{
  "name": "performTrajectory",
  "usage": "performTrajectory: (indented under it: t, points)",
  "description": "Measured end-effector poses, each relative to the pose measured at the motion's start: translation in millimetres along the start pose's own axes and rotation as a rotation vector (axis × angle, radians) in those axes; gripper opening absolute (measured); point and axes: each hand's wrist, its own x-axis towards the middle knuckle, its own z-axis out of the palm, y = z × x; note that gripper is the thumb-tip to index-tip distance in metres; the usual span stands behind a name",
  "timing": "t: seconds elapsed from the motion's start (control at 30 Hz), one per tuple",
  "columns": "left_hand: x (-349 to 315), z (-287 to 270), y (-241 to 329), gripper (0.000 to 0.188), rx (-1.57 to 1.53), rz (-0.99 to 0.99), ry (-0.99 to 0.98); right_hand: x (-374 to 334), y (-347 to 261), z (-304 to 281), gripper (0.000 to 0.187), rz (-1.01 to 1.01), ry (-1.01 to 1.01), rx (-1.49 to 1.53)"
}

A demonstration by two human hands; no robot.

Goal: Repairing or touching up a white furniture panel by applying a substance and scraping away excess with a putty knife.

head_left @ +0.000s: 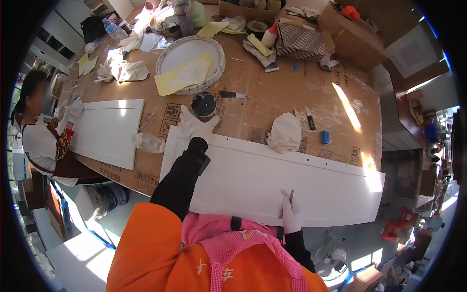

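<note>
My left hand (196,125), in a white glove, reaches across the white panel (262,173). Its fingers and thumb sit around the near side of a small round tub (204,104) with dark contents. Close to the panel's near edge, my white-gloved right hand (291,214) pinches a thin grey blade (292,195) that points up and away from me; its handle end is hidden in the glove. The long panel lies flat in front of me, with small dark holes along its far edge. A crumpled white cloth (285,132) rests at that far edge.
A scraper (234,95), a dark-handled knife (310,118) and a blue block (325,137) lie on the cardboard-covered table (253,114). Beyond are a round lid (190,53) with yellow paper, rags and boxes. At left, another person (41,126) works at a second panel (109,131).
</note>
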Motion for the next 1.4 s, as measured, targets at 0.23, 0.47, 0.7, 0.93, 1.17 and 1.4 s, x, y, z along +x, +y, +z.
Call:
performTrajectory:
  t: [0.23,0.47,0.7,0.93,1.17,1.4]
  points:
    - [35,-10,39,0.104,-0.08,0.156,-0.172,-34,-13,90,0.031,-0.421,0.202,-0.539]
    - [7,-14,31,0.093,-0.708,0.161,-0.349,-55,-37,125,0.047,-0.271,0.265,-0.377]
    - [-123,-77,-1,0.051,-1.416,-0.882,-1.611,-47,-93,115,0.069,-0.672,0.419,-0.713]
    - [-213,-98,-12,0.07,-0.457,0.692,-1.25,-97,-78,111,0.069,-0.542,0.368,-0.829]
    - [-279,-92,18,0.057,-0.975,-0.566,-1.679,-144,-52,72,0.065,-0.511,0.717,-0.724]
    - [-334,-87,34,0.063,-0.951,-0.509,-1.893,-182,-29,16,0.059,-0.616,0.821,-0.661]
